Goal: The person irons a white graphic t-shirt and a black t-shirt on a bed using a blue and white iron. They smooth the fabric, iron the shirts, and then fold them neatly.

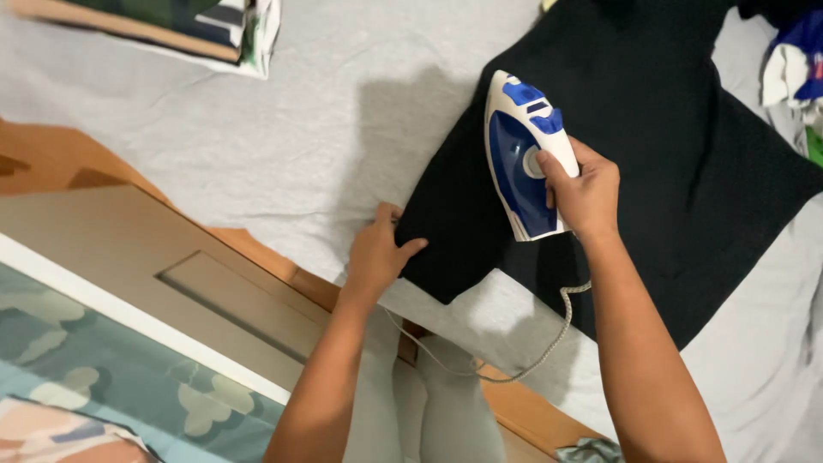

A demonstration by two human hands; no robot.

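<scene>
We see a blue and white iron (pixel 521 159) standing flat on a black garment (pixel 686 154), its pointed end aimed away from us and its sole down on the cloth. Our right hand (pixel 585 190) has its grip clenched around the iron's handle, the thumb lying near the round dial on top. A pale coiled cord (pixel 549 343) runs from the heel of the iron, past our right forearm, and loops down over the near edge of the surface.

The garment lies spread on a light grey sheet (pixel 283 129) that covers the surface we work on; we cannot tell whether that surface is a bed or a worktop. Our left hand (pixel 377 253) pinches the near left edge of the black cloth, fingers curled over it and holding it flat against the sheet, well to the left of the iron.

Below the sheet's edge we see a wooden frame (pixel 86 171) and a brown panel (pixel 223 296). A folded patterned cloth (pixel 214 26) sits at the far left corner, and a heap of coloured clothes (pixel 797 69) lies at the far right, just beside the garment.
</scene>
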